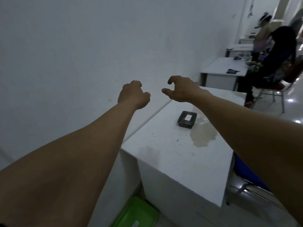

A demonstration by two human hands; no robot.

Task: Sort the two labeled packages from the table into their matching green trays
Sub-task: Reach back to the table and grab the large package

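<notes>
A dark package with a white label lies flat on the white table, near its far side. Both my arms are stretched out above the table. My left hand hangs in the air left of the table with its fingers curled in and nothing in it. My right hand is raised beyond the package, fingers bent and apart, holding nothing. A green tray with a small white label sits on the floor beside the near left corner of the table. Only one package and one tray are in view.
A white wall runs along the left. A brownish stain marks the tabletop. A blue chair stands at the table's right. Further back are more white tables, a red chair and two people.
</notes>
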